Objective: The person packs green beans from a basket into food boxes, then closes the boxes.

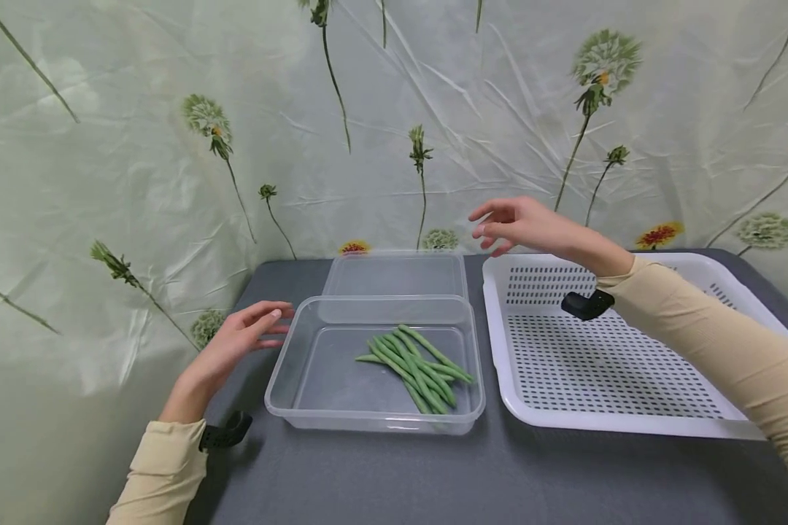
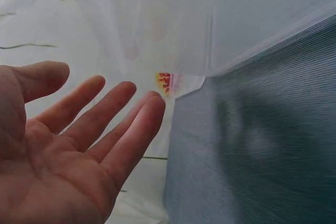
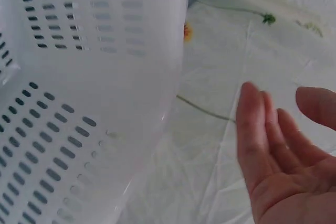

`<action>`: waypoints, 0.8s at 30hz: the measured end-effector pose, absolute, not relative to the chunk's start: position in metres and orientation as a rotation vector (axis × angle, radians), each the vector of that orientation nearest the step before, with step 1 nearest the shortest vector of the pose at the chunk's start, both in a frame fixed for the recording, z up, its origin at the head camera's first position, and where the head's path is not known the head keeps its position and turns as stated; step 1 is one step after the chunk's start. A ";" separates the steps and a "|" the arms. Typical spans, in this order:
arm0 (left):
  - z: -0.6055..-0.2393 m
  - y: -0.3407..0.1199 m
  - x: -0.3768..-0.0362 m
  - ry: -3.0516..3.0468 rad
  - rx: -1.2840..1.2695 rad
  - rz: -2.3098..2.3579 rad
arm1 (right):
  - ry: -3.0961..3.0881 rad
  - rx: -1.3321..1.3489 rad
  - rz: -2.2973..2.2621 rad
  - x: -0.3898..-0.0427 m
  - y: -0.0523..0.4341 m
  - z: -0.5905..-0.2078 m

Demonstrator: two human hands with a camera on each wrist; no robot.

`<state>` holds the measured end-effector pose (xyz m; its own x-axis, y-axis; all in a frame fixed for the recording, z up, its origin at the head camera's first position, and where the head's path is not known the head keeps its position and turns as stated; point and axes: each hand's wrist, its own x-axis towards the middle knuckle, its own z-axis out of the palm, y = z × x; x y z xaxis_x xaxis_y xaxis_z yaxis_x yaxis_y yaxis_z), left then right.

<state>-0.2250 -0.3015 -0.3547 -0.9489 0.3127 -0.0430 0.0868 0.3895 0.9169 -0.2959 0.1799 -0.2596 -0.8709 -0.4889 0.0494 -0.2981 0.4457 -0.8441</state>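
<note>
On the grey bench (image 1: 381, 481) a clear plastic container (image 1: 315, 397) stands in the middle, and a bunch of green beans (image 1: 416, 364) lies on its floor toward the 3 o'clock side, the pods lined up roughly together and slanting from 10 o'clock to 4 o'clock. Touching the container's far wall, at 12 o'clock from it, lies its clear lid (image 1: 397, 275), flat on the bench.

The left hand (image 1: 236, 343) rests at 9 o'clock of the container, just beside its near-left corner; whether it actually touches the rim cannot be told. Its fingers (image 2: 118, 111) are straight and slightly spread, released, holding nothing, and the left wrist view shows the open palm turned toward the grey bench edge and the clear wall. A black strap sits at the wrist, above a beige sleeve (image 1: 160, 474).

The right hand (image 1: 522, 224) hovers in the air at about 1 o'clock from the container, above the far-left corner of the white perforated tray (image 1: 604, 426), which stands at 3 o'clock of the container, just beside it but apart. Its fingers (image 3: 252, 129) are loosely extended, released, grasping nothing; the right wrist view shows the tray's slotted wall close by on the palm side.

Behind the bench hangs a pale, creased backdrop (image 1: 138, 146) printed with dandelion stems and flowers.
</note>
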 end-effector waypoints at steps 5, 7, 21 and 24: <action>-0.352 -0.303 -0.264 2.351 0.329 1.554 | 2.440 -0.569 -1.432 -0.328 0.177 -0.268; -0.352 -0.303 -0.276 2.332 0.315 1.523 | 2.374 -0.492 -1.437 -0.340 0.176 -0.273; -0.371 -0.295 -0.325 2.229 0.215 1.524 | 2.030 -0.178 -1.371 -0.381 0.165 -0.310; -0.375 -0.293 -0.328 2.215 0.210 1.539 | 1.940 -0.152 -1.360 -0.387 0.166 -0.318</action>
<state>-0.3281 -0.2929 -0.3750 -0.8948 0.3616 -0.2621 -0.1195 0.3716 0.9207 -0.3866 0.1656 -0.3177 -0.7126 -0.4875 -0.5045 0.3081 0.4286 -0.8494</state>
